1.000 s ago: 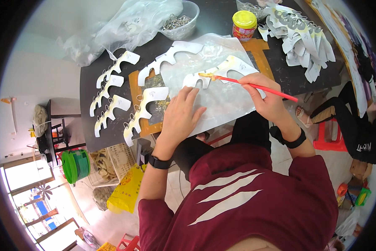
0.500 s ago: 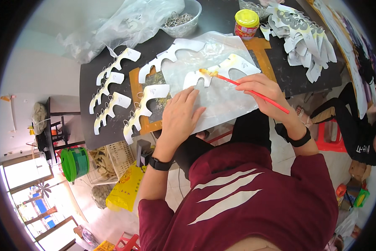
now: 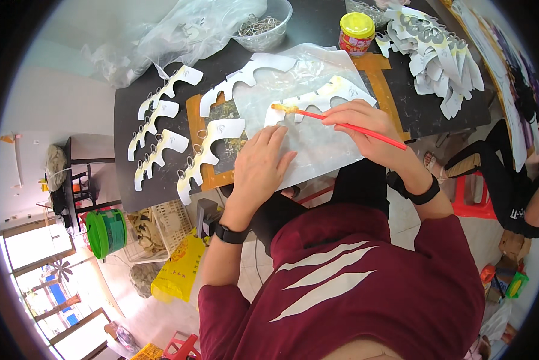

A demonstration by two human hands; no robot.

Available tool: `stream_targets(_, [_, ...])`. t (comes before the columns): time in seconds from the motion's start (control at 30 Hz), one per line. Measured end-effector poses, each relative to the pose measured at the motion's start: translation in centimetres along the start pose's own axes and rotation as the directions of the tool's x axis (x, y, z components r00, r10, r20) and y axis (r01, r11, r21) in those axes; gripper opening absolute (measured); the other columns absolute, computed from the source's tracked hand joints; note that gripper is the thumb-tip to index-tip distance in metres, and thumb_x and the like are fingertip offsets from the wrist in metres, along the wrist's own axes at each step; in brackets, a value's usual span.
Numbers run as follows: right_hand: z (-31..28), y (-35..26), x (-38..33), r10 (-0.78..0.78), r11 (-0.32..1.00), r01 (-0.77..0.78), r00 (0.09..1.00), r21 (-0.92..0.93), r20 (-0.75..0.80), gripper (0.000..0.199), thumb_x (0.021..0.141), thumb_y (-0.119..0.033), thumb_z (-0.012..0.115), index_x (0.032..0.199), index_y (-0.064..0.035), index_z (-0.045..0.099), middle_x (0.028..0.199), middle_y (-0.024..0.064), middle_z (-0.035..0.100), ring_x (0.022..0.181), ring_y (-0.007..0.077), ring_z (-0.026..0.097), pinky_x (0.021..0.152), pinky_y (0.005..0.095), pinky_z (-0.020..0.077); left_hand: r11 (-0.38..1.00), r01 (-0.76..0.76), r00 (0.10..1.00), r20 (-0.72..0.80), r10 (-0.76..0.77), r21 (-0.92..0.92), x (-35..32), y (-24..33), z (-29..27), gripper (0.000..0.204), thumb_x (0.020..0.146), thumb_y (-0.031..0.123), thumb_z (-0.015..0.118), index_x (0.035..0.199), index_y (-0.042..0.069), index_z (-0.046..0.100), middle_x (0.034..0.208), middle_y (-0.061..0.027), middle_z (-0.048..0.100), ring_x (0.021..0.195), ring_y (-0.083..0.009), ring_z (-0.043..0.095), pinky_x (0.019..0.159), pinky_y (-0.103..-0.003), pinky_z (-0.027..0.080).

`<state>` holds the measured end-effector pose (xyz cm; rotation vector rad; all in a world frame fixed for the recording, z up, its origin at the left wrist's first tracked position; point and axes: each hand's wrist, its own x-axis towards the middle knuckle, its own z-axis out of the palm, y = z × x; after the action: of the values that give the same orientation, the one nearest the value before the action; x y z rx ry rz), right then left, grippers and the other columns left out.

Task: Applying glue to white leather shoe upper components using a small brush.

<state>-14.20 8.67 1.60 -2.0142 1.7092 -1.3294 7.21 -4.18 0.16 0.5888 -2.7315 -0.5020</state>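
My right hand [image 3: 365, 129] is closed round a red-handled brush [image 3: 317, 116]. Yellowish paste covers the brush's bristles, which rest on the left part of a white scalloped cutout piece [image 3: 335, 90]. That piece lies on a clear plastic sheet [image 3: 317, 147]. With fingers stretched out, my left hand [image 3: 260, 159] lies flat at the sheet's left edge, its fingertips by the piece's left end. Another scalloped piece [image 3: 245, 75] lies beyond it. Left of my hand, a scalloped piece with metal rings [image 3: 209, 147] lies on the table.
Several ringed pieces [image 3: 161, 153] line the left of the black table [image 3: 128, 195]. At the back stand a bowl of metal rings [image 3: 260, 30], a plastic bag [image 3: 179, 33] and a yellow-lidded tub [image 3: 356, 33]. Stacked pieces [image 3: 437, 66] lie at the right. Another person's leg [image 3: 491, 159] shows beyond.
My right hand has moved left with the brush, so its bristles now lie nearer the left end of the white piece. My left hand has barely moved.
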Motion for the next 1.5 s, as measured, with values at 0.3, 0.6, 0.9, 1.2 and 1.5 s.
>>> stream_targets(0.3, [0.7, -0.1, 0.0, -0.009, 0.999, 0.009, 1.000, 0.052, -0.010, 0.021, 0.082, 0.002, 0.063, 0.101, -0.0050, 0.065, 0.097, 0.0093, 0.068, 0.087, 0.0250, 0.064, 0.083, 0.0326, 0.0452, 0.999, 0.042, 0.999, 0.030, -0.041, -0.031, 0.1, 0.3, 0.0, 0.043, 0.085, 0.024, 0.065, 0.122, 0.005, 0.053, 0.117, -0.0162, 0.059, 0.101, -0.0347, 0.059, 0.085, -0.040, 0.047])
stream_targets(0.6, [0.4, 0.7, 0.1, 0.122, 0.991, -0.114, 0.985, 0.075, -0.122, 0.014, 0.085, -0.003, 0.064, 0.099, -0.0029, 0.069, 0.090, 0.0081, 0.070, 0.079, 0.0218, 0.063, 0.079, 0.0318, 0.0459, 1.000, 0.021, 1.000, 0.004, -0.021, -0.005, -0.1, 0.2, 0.1, 0.042, 0.086, 0.024, 0.065, 0.121, 0.005, 0.053, 0.119, -0.0183, 0.058, 0.103, -0.0359, 0.059, 0.085, -0.040, 0.048])
stream_targets(0.9, [1.3, 0.4, -0.6, 0.251, 0.960, -0.222, 0.952, 0.171, -0.176, 0.012, 0.086, -0.005, 0.065, 0.096, -0.0022, 0.070, 0.086, 0.0091, 0.070, 0.081, 0.0196, 0.065, 0.072, 0.0292, 0.0489, 1.000, 0.020, 1.000, 0.012, -0.020, 0.002, 0.0, 0.2, 0.2, 0.042, 0.086, 0.024, 0.065, 0.121, 0.004, 0.053, 0.119, -0.0187, 0.059, 0.104, -0.0358, 0.058, 0.086, -0.040, 0.047])
stream_targets(1.2, [-1.8, 1.4, -2.7, 0.458, 0.874, -0.386, 0.857, 0.296, -0.235, 0.014, 0.091, -0.003, 0.058, 0.100, 0.0019, 0.067, 0.090, 0.0099, 0.069, 0.084, 0.0145, 0.067, 0.075, 0.0258, 0.0503, 0.999, 0.013, 1.000, 0.009, -0.013, 0.029, -0.1, 0.2, 0.3, 0.041, 0.086, 0.023, 0.065, 0.120, 0.003, 0.053, 0.120, -0.0185, 0.059, 0.103, -0.0357, 0.059, 0.086, -0.040, 0.047])
stream_targets(1.5, [-5.1, 3.0, -5.1, 0.475, 0.872, -0.382, 0.812, 0.307, -0.339, 0.016, 0.094, -0.006, 0.055, 0.102, 0.0039, 0.065, 0.091, 0.0098, 0.069, 0.085, 0.0165, 0.068, 0.077, 0.0253, 0.0507, 0.999, 0.005, 1.000, 0.022, -0.006, 0.045, 0.2, 0.7, 0.0, 0.040, 0.086, 0.024, 0.065, 0.119, 0.004, 0.054, 0.117, -0.0178, 0.060, 0.101, -0.0364, 0.059, 0.084, -0.041, 0.047])
